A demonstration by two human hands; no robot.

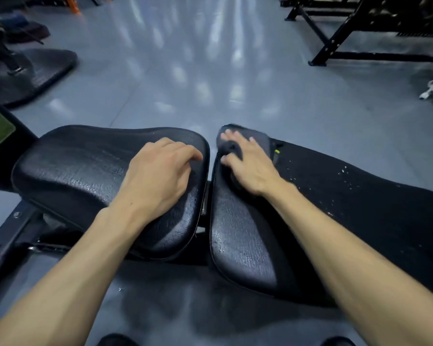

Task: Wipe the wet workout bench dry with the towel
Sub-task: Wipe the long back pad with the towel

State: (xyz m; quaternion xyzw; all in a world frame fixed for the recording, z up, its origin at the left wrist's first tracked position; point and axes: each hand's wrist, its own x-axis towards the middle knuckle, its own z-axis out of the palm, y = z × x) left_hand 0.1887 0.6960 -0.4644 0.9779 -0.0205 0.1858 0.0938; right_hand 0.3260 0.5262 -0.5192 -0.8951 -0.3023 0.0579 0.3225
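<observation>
Two bare forearms are reaching in from the bottom corners of the head view, with the dark toes of shoes [116, 340] peeking over the bottom edge between them. Just beyond, the black workout bench [243, 248] is stretching crosswise, its seat pad [68, 166] lying to the left and its long back pad [385, 203] running off to the right, a narrow gap splitting the two.

On the seat pad's right edge, the left hand [158, 171] is resting palm down, its fingers loosely curled, their tips touching the vinyl and holding nothing. Across the gap, the right hand [248, 163] is pressing down on a dark grey towel [258, 141] bunched at the far left corner of the back pad; the fingers are lying spread and mostly straight over the cloth, with a fold of it bulging up between thumb and forefinger. Droplets [345, 171] are glinting on the back pad to the right of the towel, while the near surface is showing a wet sheen.

Farther off, the grey floor [198, 71] is reflecting ceiling lights, a black rack frame [335, 43] is standing at the top right, and a round black base [30, 76] is sitting at the left.
</observation>
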